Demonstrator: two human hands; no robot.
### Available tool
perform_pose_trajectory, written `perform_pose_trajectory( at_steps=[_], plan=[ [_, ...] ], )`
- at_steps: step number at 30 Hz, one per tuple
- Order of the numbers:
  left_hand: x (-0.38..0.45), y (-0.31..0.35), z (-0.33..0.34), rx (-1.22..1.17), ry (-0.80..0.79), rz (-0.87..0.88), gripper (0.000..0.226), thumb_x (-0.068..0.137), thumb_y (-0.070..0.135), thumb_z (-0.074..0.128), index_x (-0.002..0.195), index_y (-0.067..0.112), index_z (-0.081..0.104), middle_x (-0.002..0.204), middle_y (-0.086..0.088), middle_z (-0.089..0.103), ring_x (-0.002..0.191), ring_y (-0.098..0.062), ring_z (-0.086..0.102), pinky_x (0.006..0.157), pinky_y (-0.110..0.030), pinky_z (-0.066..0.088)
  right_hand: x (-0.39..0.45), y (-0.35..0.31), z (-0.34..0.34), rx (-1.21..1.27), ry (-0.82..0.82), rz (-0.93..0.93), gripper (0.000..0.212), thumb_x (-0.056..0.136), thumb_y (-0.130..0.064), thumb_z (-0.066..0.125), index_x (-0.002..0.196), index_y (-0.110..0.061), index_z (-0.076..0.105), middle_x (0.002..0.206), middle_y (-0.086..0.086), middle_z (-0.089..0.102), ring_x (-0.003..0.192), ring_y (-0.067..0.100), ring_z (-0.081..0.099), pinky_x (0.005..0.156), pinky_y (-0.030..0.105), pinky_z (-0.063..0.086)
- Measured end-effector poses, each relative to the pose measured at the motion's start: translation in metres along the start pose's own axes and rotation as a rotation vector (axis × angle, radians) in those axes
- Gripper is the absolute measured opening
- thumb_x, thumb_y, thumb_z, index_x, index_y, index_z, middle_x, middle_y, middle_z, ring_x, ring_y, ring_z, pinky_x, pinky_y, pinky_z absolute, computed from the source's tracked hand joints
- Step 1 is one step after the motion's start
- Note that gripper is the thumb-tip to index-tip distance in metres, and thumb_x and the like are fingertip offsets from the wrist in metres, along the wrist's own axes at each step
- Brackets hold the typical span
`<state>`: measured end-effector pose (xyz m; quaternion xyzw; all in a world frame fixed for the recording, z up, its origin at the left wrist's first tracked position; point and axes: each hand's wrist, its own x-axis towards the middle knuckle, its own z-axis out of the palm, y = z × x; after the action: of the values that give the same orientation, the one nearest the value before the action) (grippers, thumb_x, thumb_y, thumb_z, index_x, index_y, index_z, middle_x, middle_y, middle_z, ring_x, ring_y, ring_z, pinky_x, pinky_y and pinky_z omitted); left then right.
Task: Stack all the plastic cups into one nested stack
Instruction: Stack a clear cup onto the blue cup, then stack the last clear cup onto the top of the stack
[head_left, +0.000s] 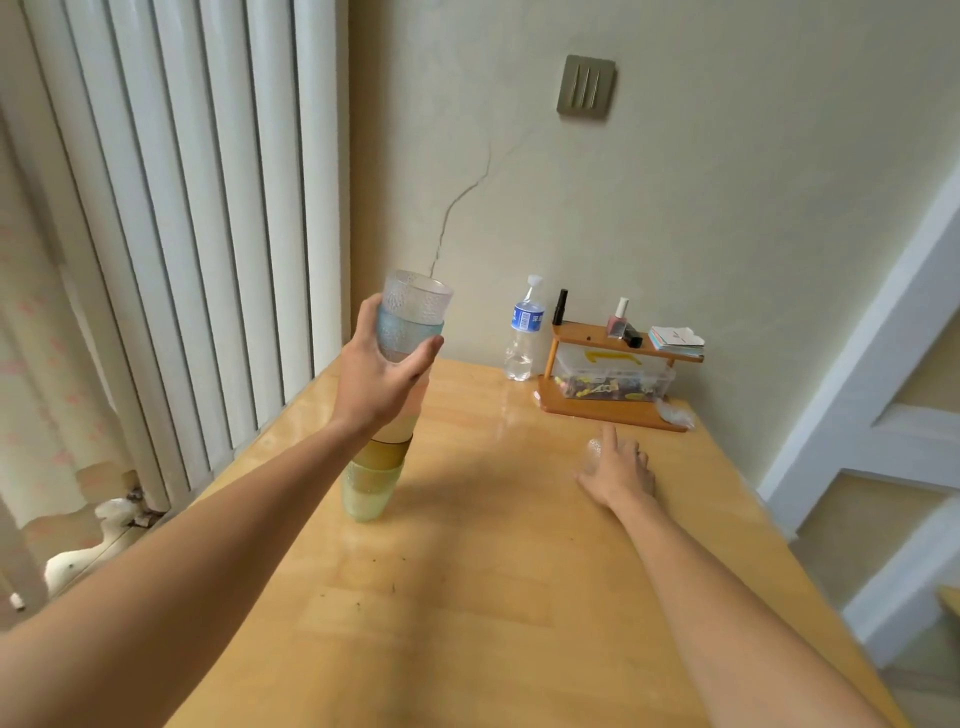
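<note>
From the head camera, the only writing we find is on the blue label of the water bottle (523, 332) standing at the back of the wooden table (467, 597), and its white characters are too small for us to read; a yellow mark on the clear storage box (613, 371) under the small wooden shelf (613, 340) is likewise unreadable. On that shelf we see a pink nail polish bottle (618, 317), a black tube (560, 306) and a stack of cards (676, 342). The nested stack of cups (387, 405) stands near the table's left edge, leaning slightly toward the right at the top: a clear textured cup on top, a pale blue one beneath it, then amber and yellow-green ones down to the tabletop. Our left hand (379, 371) is wrapped around the upper part of the stack, fingers and thumb closed on the blue and clear cups. Well apart, toward the right side of the table, our right hand (621, 470) lies over a clear cup (594, 451), index finger stretched forward; we cannot tell whether the fingers actually close on it, since the cup is nearly transparent and partly hidden by the hand. White radiator fins (182, 218) rise to the left, and a grey wall switch (586, 85) sits above.
</note>
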<state>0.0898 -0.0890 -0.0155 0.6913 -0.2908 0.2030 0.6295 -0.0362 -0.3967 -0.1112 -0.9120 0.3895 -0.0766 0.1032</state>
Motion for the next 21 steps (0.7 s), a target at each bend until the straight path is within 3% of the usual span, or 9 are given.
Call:
perform_pose_trajectory(
  at_steps=[6, 12, 15, 17, 21],
  plan=[
    [-0.003, 0.000, 0.004, 0.022, 0.005, 0.015, 0.065, 0.091, 0.041, 0.085, 0.144, 0.020, 0.053, 0.113, 0.010, 0.074, 0.098, 0.007, 0.070, 0.095, -0.035, 0.062, -0.004, -0.003, 0.008, 0.027, 0.114, -0.012, 0.066, 0.093, -0.031, 0.071, 0.146, -0.024, 0.032, 0.138, 0.018, 0.050, 0.128, 0.039, 0.051, 0.101, 0.047, 0.046],
    [-0.013, 0.004, 0.003, 0.034, 0.025, 0.050, 0.070, 0.088, 0.046, 0.084, 0.144, 0.020, 0.052, 0.115, 0.001, 0.075, 0.099, -0.015, 0.071, 0.088, -0.030, 0.060, -0.020, -0.048, -0.016, 0.319, 0.142, -0.154, 0.070, 0.086, -0.040, 0.074, 0.143, -0.025, 0.036, 0.134, 0.014, 0.055, 0.121, 0.038, 0.057, 0.089, 0.042, 0.051],
    [-0.019, 0.007, 0.001, 0.037, 0.033, 0.068, 0.070, 0.087, 0.046, 0.084, 0.144, 0.022, 0.052, 0.115, 0.006, 0.073, 0.096, -0.005, 0.069, 0.086, -0.024, 0.058, -0.034, -0.089, -0.049, 0.588, 0.186, -0.267, 0.071, 0.084, -0.046, 0.079, 0.136, -0.020, 0.039, 0.137, 0.012, 0.057, 0.121, 0.037, 0.057, 0.084, 0.038, 0.046],
    [-0.022, 0.008, -0.001, 0.024, 0.036, 0.069, 0.071, 0.087, 0.048, 0.084, 0.145, 0.023, 0.051, 0.114, 0.009, 0.072, 0.100, 0.005, 0.068, 0.086, -0.022, 0.058, -0.048, -0.119, -0.077, 0.698, 0.259, -0.348, 0.071, 0.083, -0.050, 0.079, 0.133, -0.019, 0.040, 0.135, 0.011, 0.059, 0.120, 0.036, 0.058, 0.089, 0.041, 0.048],
    [-0.025, 0.010, -0.009, -0.014, 0.064, 0.054, 0.075, 0.084, 0.055, 0.081, 0.145, 0.023, 0.051, 0.118, 0.008, 0.073, 0.105, 0.001, 0.070, 0.089, -0.021, 0.059, -0.078, -0.171, -0.124, 0.871, 0.387, -0.514, 0.069, 0.086, -0.047, 0.078, 0.137, -0.020, 0.039, 0.140, 0.000, 0.053, 0.125, 0.028, 0.052, 0.093, 0.032, 0.039]
  ],
)
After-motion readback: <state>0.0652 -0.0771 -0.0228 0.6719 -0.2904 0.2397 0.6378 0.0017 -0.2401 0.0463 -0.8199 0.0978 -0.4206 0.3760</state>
